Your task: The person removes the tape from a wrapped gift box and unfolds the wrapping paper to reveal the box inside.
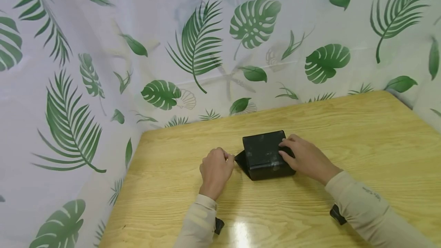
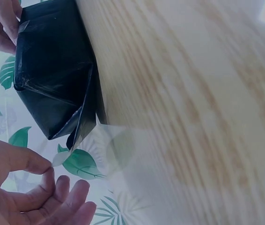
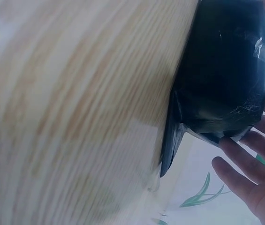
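Note:
A box-shaped package (image 1: 264, 150) in glossy black wrapping lies on the wooden table. At its left end a pointed black flap (image 1: 242, 160) sticks out. My left hand (image 1: 215, 169) pinches a small clear piece, apparently tape (image 2: 60, 158), at that flap's tip, between thumb and forefinger. My right hand (image 1: 308, 158) rests its spread, slightly bent fingers (image 3: 247, 159) against the package's right end. Another black flap (image 3: 170, 140) juts out low at that end in the right wrist view. The package's far side is hidden in the head view.
The wood-grain table (image 1: 165, 202) extends around the package. Behind it and at the left hangs a white curtain (image 1: 124, 7) with green leaf prints. Black wrist devices show under both sleeves, the left one (image 1: 218, 225) and the right one (image 1: 337, 214).

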Demonstrator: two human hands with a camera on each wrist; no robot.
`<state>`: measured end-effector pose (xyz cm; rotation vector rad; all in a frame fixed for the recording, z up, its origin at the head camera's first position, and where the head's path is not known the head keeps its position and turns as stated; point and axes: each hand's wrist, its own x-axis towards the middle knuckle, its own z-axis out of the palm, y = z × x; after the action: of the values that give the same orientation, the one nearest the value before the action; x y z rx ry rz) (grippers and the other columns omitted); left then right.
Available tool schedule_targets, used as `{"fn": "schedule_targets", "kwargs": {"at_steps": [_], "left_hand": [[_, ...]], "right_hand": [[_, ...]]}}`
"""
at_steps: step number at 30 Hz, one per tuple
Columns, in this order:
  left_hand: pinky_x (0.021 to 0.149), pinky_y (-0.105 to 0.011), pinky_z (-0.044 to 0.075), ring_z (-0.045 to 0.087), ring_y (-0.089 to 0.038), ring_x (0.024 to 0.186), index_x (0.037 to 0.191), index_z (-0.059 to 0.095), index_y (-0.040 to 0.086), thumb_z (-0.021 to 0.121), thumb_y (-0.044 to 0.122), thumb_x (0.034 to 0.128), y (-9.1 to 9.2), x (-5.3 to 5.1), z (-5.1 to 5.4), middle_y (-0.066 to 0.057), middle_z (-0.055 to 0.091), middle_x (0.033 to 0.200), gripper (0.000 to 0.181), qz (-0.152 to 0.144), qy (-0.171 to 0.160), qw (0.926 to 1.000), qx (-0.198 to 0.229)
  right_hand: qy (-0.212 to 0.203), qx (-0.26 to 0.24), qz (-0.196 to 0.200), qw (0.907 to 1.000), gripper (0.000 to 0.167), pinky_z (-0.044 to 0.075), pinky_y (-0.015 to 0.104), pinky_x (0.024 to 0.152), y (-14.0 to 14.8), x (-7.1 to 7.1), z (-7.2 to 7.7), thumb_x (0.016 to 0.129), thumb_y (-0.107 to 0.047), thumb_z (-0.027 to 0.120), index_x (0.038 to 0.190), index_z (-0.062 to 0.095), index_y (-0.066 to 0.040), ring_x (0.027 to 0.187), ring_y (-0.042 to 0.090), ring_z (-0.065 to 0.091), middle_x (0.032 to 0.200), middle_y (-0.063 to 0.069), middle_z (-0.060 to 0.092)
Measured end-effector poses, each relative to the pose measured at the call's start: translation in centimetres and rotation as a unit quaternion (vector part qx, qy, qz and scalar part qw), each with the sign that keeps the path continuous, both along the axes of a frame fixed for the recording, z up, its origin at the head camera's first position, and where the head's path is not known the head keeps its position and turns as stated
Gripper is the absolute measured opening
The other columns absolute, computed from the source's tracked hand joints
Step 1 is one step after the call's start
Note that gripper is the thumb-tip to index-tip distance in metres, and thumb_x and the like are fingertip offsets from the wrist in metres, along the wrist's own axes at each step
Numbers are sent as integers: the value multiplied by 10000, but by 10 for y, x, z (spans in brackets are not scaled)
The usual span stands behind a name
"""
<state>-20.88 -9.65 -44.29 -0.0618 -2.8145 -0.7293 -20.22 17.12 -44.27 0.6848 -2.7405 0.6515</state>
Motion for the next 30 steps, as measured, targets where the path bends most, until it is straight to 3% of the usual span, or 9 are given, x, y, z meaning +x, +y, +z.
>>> {"fn": "schedule_targets", "kwargs": {"at_steps": [11,13,16,18,20,23,25,27,30], "left_hand": [[435,-319,322,304,-121,421,559,439,172,609,187,1002,-15,-2,-3,38,352,499,475,-20,-357,9979,-544],[445,-329,330,321,-137,434,585,467,150,596,164,1003,-15,-1,-2,21,382,524,438,-31,-277,9968,-747],[455,-339,405,453,-164,482,757,619,120,617,181,1004,-10,0,4,-4,543,663,255,-236,140,9947,-991],[520,-351,493,586,-194,611,947,697,100,637,208,1007,-3,2,10,-32,658,837,138,-697,450,9913,-1018],[662,-351,570,674,-209,829,1137,707,107,652,253,1009,6,4,16,-42,702,1045,201,-1402,624,9827,-1041],[953,-362,538,621,-222,1192,1285,680,121,639,303,1020,18,7,23,-55,655,1305,325,-2559,476,9593,-1099],[1073,-367,459,533,-234,1332,1337,662,135,629,329,1024,25,7,24,-57,591,1416,370,-3106,263,9420,-1241],[1131,-366,395,463,-242,1404,1370,648,135,622,339,1027,30,7,23,-65,536,1485,400,-3412,48,9303,-1350],[1152,-354,362,425,-247,1433,1390,636,138,623,327,1027,33,6,19,-71,506,1513,410,-3570,-99,9221,-1492]], "right_hand": [[-35,-12,-10,10000,272,577,442,756,0,1,-1,959,-135,705,1162,703,46,855,253,661,1070,154,621],[-25,3,-17,10000,271,577,445,759,0,1,-1,960,-135,704,1162,702,46,858,256,661,1074,156,620],[-8,46,-1,10000,276,576,459,784,0,1,-1,964,-137,700,1169,701,48,894,278,667,1097,167,624],[-8,75,19,10000,284,574,470,808,1,2,0,967,-140,698,1180,700,48,930,297,673,1120,176,629],[-31,86,42,9999,299,567,486,843,2,3,1,967,-148,702,1193,698,47,986,325,675,1154,188,634],[-45,103,120,9999,324,549,515,893,3,4,4,962,-157,713,1209,694,52,1075,375,659,1225,218,631],[8,126,151,9998,334,537,528,915,4,5,6,955,-156,723,1214,693,53,1119,396,644,1265,231,621],[159,114,178,9997,334,535,531,920,5,6,7,943,-148,735,1207,696,53,1131,400,642,1280,236,618],[607,-25,415,9973,314,557,501,893,6,8,5,913,-132,769,1173,716,36,1101,367,663,1250,206,639]]}}
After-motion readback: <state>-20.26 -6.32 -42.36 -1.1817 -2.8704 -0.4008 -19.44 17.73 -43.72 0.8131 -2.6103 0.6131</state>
